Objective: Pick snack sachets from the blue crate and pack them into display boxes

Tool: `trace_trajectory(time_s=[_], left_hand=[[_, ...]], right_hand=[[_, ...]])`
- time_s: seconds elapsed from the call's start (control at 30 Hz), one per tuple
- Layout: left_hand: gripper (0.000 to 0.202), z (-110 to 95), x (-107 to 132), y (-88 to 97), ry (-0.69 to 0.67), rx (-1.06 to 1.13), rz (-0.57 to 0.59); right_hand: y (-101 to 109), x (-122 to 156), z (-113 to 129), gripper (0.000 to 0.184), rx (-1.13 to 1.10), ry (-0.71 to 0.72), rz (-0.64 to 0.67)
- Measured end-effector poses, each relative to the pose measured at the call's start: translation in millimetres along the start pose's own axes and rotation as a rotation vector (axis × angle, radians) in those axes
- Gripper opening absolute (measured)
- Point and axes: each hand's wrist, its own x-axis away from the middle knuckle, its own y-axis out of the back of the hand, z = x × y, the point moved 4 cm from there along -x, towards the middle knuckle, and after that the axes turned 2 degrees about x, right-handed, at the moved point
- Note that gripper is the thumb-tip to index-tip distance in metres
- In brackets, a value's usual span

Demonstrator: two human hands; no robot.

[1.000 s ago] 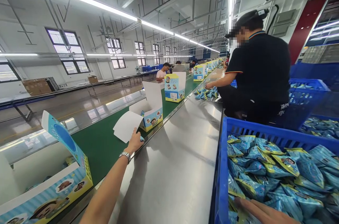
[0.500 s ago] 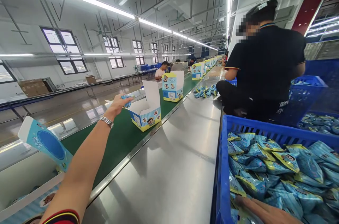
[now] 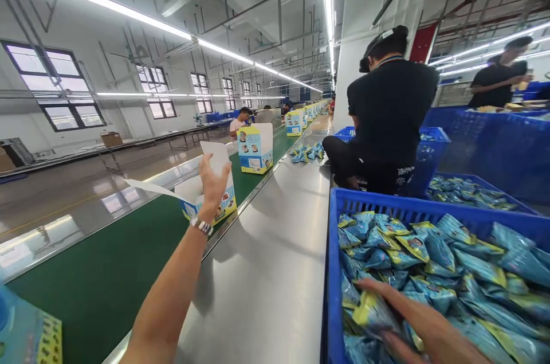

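My left hand [image 3: 213, 183], a metal watch on its wrist, is stretched out over the green conveyor belt [image 3: 107, 272]. Its fingers are spread and open against the upright white flap of an open blue-and-yellow carton [image 3: 208, 200]. No packet shows in it. My right hand [image 3: 412, 324] is low in the blue crate [image 3: 344, 199] at my right. Its thumb and fingers are closed round a blue-and-yellow snack packet [image 3: 372, 313] on top of the heap of several like packets.
A steel worktop [image 3: 266, 272] runs between belt and crate. More printed cartons [image 3: 255, 149] stand further up the belt, and one corner [image 3: 26, 332] shows at bottom left. A person in a black shirt [image 3: 389, 117] sits ahead beside other blue crates [image 3: 466, 192]. Loose packets [image 3: 306, 152] lie on the steel.
My left hand held a blue packet above the carton half a second ago; now it rests on the flap with no packet seen. The carton has come nearer. My right hand has closed on a packet.
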Motion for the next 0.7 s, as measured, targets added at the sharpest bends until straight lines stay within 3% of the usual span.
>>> trace_trajectory(time_s=[0.1,0.2,0.3,0.4,0.53,0.6,0.7], left_hand=[[0.06,-51,98,-19.9,-0.205,0.267,0.399],[0.072,-98,190,-30.3,-0.311,0.49,0.832],[0.077,-125,245,-34.9,-0.307,0.591,1.033],[0.083,-135,268,-39.9,-0.259,0.58,1.031],[0.068,-140,275,-44.5,-0.257,0.48,0.931],[0.06,-139,271,-39.0,-0.254,0.453,0.828],[0.05,-132,262,-11.8,-0.186,0.447,0.564]], right_hand=[[45,-17,61,0.052,0.031,0.05,-0.157],[69,-20,94,0.051,0.117,0.162,-0.358],[72,-14,105,0.05,0.191,0.25,-0.46],[68,-8,105,0.045,0.247,0.294,-0.503],[65,-9,105,0.05,0.235,0.329,-0.475],[68,-14,105,0.052,0.122,0.333,-0.427],[78,-25,93,0.052,-0.024,0.261,-0.383]])
